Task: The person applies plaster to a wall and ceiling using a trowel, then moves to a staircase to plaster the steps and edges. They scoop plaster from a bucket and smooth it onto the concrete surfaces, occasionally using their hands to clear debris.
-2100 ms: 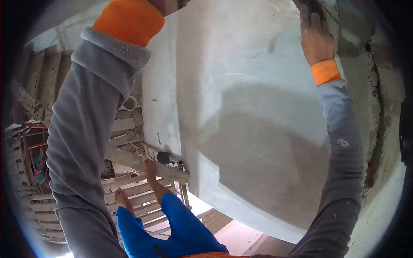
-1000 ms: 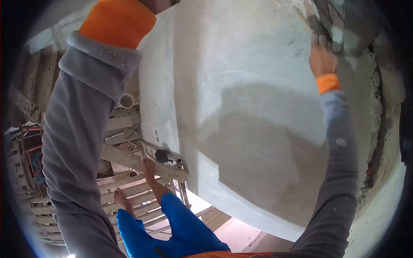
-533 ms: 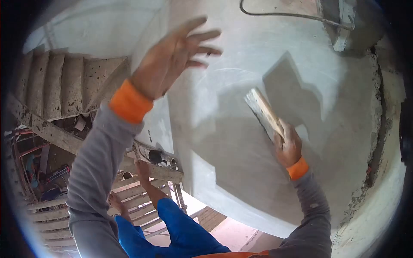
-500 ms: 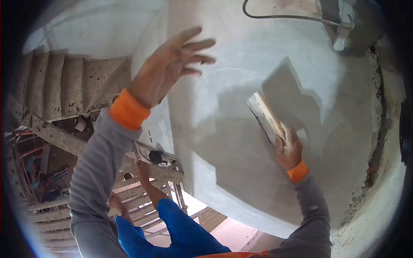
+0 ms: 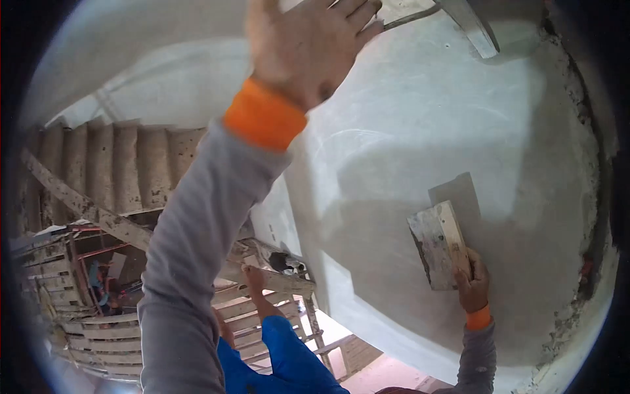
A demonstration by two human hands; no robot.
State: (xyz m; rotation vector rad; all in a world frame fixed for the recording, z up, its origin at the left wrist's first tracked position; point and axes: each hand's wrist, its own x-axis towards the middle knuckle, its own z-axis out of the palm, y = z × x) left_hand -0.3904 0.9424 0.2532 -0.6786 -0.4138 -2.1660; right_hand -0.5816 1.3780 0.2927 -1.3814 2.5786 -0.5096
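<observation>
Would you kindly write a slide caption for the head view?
The right hand holds a wooden float at the plastered wall; left hand raised, open.

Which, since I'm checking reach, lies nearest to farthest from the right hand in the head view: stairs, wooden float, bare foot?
1. Wooden float, held in the right hand.
2. Bare foot, to the left.
3. Stairs, far left, beyond.
</observation>
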